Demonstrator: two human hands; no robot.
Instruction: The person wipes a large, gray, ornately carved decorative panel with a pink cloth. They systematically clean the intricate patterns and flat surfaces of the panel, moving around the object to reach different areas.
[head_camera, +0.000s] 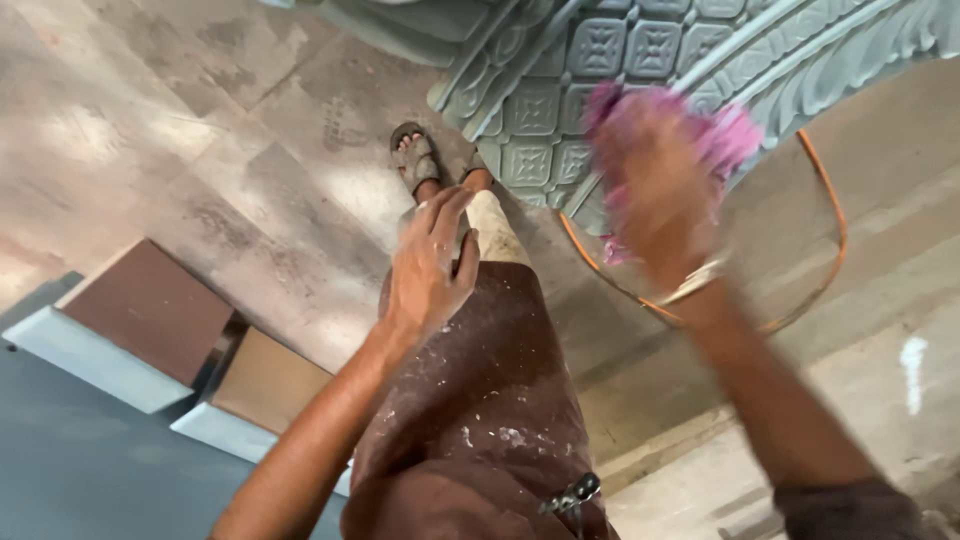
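My right hand (655, 190) is blurred by motion and clutches a pink cloth (725, 135) against a grey-green carved stone piece (600, 50) with square flower patterns and curved mouldings. My left hand (432, 262) hangs over my thigh with fingers loosely spread and holds nothing. Below it I see my brown, paint-spattered garment (480, 400) and my sandalled foot (413, 155) on the stone floor.
An orange hose or cable (835, 200) loops on the floor beneath the carving. Two brown-topped blocks with pale sides (150, 310) (265, 385) lie at the left, next to a dark grey surface (80, 460). Worn grey paving (200, 120) spreads around.
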